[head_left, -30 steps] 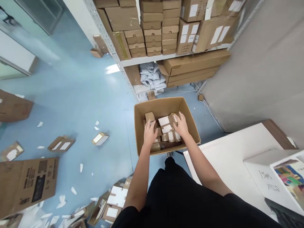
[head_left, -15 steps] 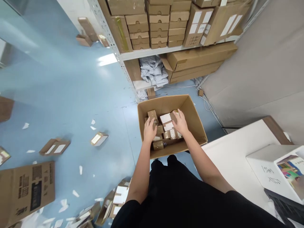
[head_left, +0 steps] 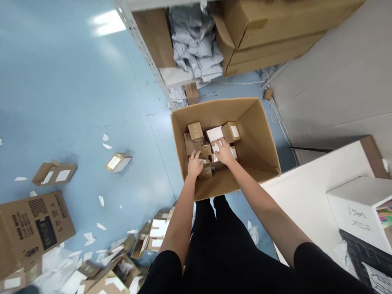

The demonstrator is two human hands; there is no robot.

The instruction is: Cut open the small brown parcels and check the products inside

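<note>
The right hand seems to partly hide a labelled box

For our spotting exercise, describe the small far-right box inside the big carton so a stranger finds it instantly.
Start at the large open carton near the picture's centre. Inside, just beyond the right hand, sits a small brown box. A white label on its right-hand face distinguishes it from its white-topped left neighbour.
</note>
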